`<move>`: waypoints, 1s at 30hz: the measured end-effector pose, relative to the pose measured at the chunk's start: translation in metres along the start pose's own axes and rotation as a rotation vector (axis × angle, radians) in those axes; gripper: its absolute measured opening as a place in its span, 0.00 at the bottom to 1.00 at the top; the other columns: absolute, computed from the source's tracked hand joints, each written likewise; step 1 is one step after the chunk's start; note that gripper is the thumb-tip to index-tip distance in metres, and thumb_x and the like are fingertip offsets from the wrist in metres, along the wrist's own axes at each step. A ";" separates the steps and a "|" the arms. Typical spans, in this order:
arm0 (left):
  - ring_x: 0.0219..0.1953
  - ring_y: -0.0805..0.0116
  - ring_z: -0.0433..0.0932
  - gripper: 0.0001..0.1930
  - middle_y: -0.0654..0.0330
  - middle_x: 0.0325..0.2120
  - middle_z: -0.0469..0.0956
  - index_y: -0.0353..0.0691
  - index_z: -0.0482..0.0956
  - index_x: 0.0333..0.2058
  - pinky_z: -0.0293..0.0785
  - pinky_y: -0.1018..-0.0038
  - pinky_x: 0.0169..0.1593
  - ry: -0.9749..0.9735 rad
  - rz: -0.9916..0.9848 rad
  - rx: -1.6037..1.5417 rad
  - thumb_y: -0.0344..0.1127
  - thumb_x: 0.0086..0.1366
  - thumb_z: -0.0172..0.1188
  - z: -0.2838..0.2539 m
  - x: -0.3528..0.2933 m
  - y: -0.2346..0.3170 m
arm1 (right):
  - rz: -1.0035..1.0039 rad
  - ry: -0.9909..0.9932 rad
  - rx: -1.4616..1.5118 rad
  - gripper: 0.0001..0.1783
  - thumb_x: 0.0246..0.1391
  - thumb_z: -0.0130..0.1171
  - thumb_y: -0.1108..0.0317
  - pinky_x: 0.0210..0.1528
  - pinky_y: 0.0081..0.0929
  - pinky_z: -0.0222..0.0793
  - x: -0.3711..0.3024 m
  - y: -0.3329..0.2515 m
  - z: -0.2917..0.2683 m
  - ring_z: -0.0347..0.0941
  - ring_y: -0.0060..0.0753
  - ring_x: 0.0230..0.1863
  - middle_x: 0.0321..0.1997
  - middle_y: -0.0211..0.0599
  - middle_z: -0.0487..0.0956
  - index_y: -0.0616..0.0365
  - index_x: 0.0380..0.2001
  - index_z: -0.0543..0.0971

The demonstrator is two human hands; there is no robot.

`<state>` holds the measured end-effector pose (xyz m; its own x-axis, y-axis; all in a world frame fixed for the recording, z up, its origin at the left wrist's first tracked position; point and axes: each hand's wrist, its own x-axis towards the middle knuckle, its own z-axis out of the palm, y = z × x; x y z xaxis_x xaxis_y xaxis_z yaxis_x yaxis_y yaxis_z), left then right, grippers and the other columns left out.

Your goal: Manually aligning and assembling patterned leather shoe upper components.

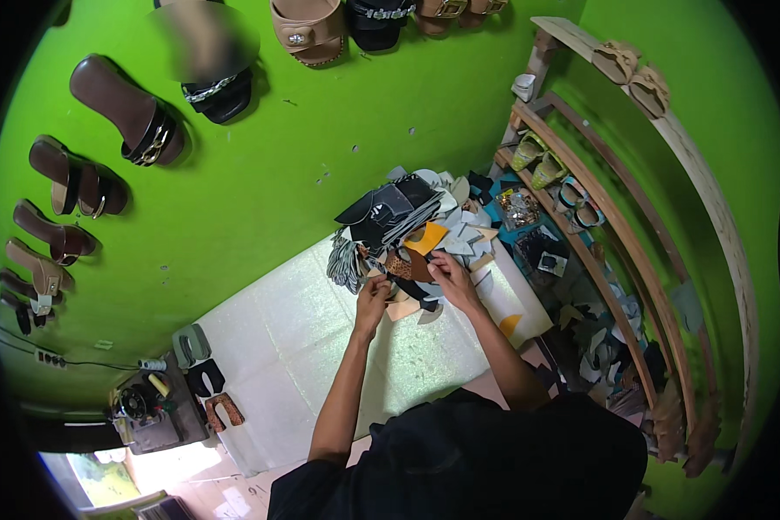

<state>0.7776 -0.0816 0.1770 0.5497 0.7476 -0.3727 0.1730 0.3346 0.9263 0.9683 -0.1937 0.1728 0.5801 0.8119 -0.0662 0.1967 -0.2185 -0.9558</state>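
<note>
A heap of cut material scraps (472, 236) lies at the far end of a pale table (295, 321). My left hand (373, 299) is at the heap's near left edge, fingers curled together; whatever is in them is too small to make out. My right hand (453, 279) reaches into the near right side, its fingers closed by the edge of a brown piece (421, 267); whether it grips that piece is unclear. Between the hands lie a leopard-print piece (399, 263) and black strips (418, 293). Behind them are an orange piece (426, 237) and stacked black pieces (381, 208).
Wooden shelves (598, 165) with sandals stand on the right, scraps piled below. Sandals (121, 100) hang on the green wall. U-shaped cut pieces (224, 412) lie at the table's left end, near a dark machine (139, 403). A yellow-orange piece (510, 325) is at the right edge.
</note>
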 end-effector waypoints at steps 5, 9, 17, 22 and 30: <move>0.40 0.71 0.76 0.19 0.58 0.39 0.77 0.33 0.72 0.53 0.74 0.77 0.42 0.173 0.051 0.073 0.33 0.65 0.61 0.012 0.036 -0.031 | -0.027 -0.074 -0.112 0.29 0.57 0.64 0.57 0.46 0.33 0.73 0.028 0.008 0.004 0.78 0.38 0.45 0.48 0.44 0.77 0.59 0.57 0.69; 0.38 0.71 0.77 0.21 0.58 0.34 0.76 0.34 0.66 0.52 0.76 0.76 0.42 0.190 0.175 0.144 0.24 0.62 0.63 0.032 0.051 -0.037 | -0.119 -0.027 -0.301 0.30 0.50 0.70 0.63 0.41 0.31 0.75 0.044 0.017 0.004 0.80 0.36 0.36 0.47 0.45 0.77 0.60 0.55 0.71; 0.35 0.73 0.76 0.23 0.60 0.32 0.76 0.37 0.68 0.51 0.75 0.77 0.41 0.461 0.167 0.061 0.22 0.59 0.66 0.045 0.044 -0.026 | 0.009 -0.116 -0.023 0.39 0.45 0.70 0.76 0.41 0.27 0.75 0.053 0.022 -0.002 0.77 0.30 0.36 0.47 0.42 0.77 0.52 0.61 0.65; 0.34 0.75 0.76 0.25 0.62 0.30 0.73 0.40 0.63 0.55 0.76 0.77 0.39 0.398 0.403 0.164 0.22 0.62 0.63 0.036 0.007 0.010 | -0.044 -0.219 0.081 0.36 0.50 0.63 0.79 0.42 0.30 0.73 0.041 -0.008 -0.023 0.77 0.33 0.38 0.47 0.43 0.77 0.48 0.61 0.62; 0.37 0.71 0.78 0.17 0.58 0.41 0.77 0.37 0.72 0.51 0.80 0.75 0.38 0.453 0.409 0.325 0.23 0.63 0.61 0.022 -0.071 0.052 | -0.314 -0.353 0.087 0.11 0.57 0.56 0.76 0.44 0.29 0.72 0.016 -0.052 -0.020 0.76 0.32 0.39 0.46 0.34 0.80 0.59 0.44 0.77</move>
<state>0.7657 -0.1302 0.2532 0.2396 0.9667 0.0898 0.2992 -0.1615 0.9404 0.9837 -0.1801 0.2271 0.1968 0.9688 0.1506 0.2443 0.1003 -0.9645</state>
